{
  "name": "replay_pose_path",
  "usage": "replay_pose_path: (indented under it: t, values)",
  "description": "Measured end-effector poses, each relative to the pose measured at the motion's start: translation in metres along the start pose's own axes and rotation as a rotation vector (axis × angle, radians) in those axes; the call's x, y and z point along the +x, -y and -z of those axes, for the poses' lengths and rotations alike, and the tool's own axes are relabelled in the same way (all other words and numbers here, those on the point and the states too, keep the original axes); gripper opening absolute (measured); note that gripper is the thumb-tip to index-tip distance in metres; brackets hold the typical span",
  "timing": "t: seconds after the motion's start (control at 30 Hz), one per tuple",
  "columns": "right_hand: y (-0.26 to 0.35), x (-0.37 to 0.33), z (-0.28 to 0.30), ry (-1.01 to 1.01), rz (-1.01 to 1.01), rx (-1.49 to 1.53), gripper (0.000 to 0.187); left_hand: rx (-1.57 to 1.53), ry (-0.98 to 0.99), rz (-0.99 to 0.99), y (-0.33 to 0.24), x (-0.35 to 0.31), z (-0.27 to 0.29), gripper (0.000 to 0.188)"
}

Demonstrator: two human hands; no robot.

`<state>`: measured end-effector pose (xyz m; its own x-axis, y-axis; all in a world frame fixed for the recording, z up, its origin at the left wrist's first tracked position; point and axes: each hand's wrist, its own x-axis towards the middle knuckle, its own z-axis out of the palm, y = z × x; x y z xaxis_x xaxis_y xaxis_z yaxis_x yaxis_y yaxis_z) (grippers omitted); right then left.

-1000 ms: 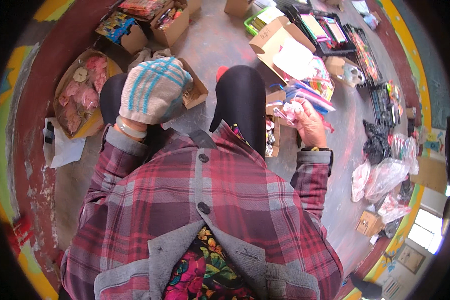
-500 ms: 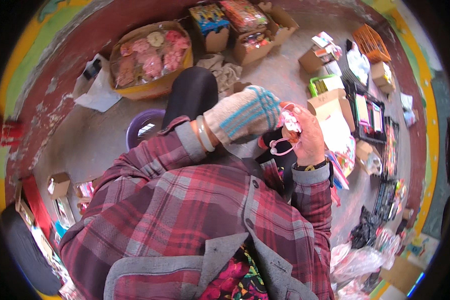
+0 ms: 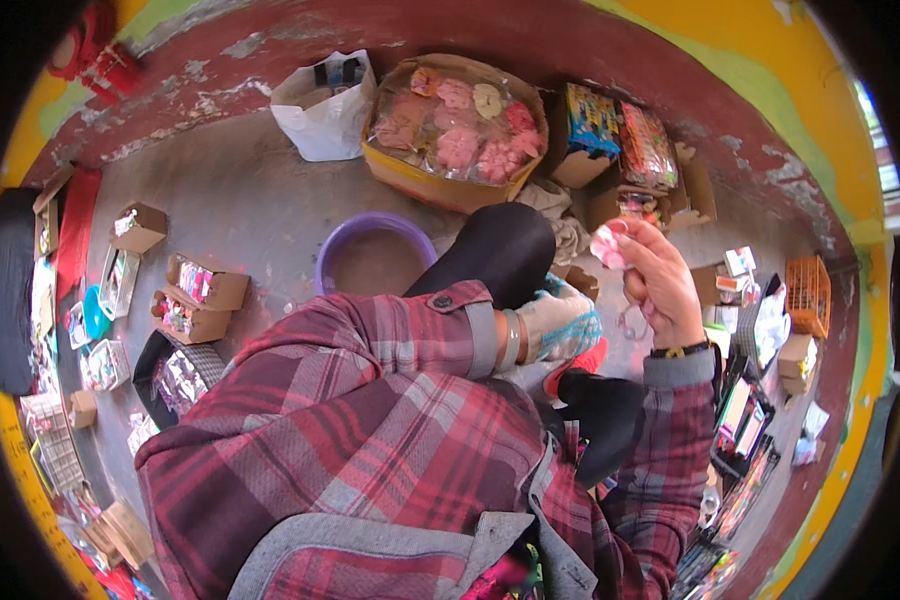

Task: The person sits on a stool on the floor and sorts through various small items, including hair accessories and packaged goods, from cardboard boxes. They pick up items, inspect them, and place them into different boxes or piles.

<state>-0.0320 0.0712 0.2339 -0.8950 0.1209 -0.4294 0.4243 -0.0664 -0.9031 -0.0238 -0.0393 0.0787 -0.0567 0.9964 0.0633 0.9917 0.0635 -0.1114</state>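
My right hand [image 3: 662,288] is raised right of centre, thumb and fingers pinched on a pink hair tie [image 3: 608,246]. Its pink-and-white decorated part sticks out past the fingertips, and a thin pale loop hangs below the palm. Lower and to the left is my left hand [image 3: 562,322], covered by a whitish knitted glove or sock with blue-green stripes. It is beside my bent knee, its fingers hidden by the fabric, and nothing shows in it.
A purple basin [image 3: 325,258] stands on the floor left of my knee. Beyond it are a white bag [image 3: 322,118] and a large carton [image 3: 440,188] of pink, flower-like goods in clear wrap. An orange crate [image 3: 808,295] is at right; small boxes [image 3: 205,285] sit at left.
My hands, close together before, are now apart: the right holds the hair tie up and away, the left has dropped toward my knee. The whole view has swung leftward, bringing more boxes in.
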Motion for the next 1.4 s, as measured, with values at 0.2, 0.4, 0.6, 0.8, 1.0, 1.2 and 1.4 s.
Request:
replay_pose_path:
  t: [0.2,0.4,0.6,0.8,1.0,1.2,1.4]
  values:
    - [0.020,0.107,-0.044,0.113,0.053,0.017,0.023,-0.012,-0.027,0.041,0.012,-0.013,0.016,0.005]
    - [0.005,0.174,-0.058,-0.027,0.024,-0.070,0.025,-0.033,0.226,-0.034,0.020,-0.014,0.038,0.012]
    - [-0.009,0.106,0.009,-0.112,-0.063,-0.059,0.036,-0.248,0.180,0.024,0.013,-0.002,0.022,0.011]
    - [-0.026,-0.021,0.092,-0.235,0.078,0.172,0.043,-0.098,-0.060,-0.079,0.002,0.006,0.003,0.008]
    - [-0.060,-0.122,0.097,-0.354,0.353,0.563,0.049,-0.400,-0.231,-0.044,-0.003,0.022,0.062,0.011]
    - [-0.099,-0.151,0.084,-0.402,0.633,0.846,0.050,-0.346,-0.353,-0.149,-0.037,0.041,0.089,0.010]
    - [-0.115,-0.139,0.062,-0.540,0.621,0.851,0.048,-1.589,-0.196,0.195,-0.064,0.053,0.082,0.017]
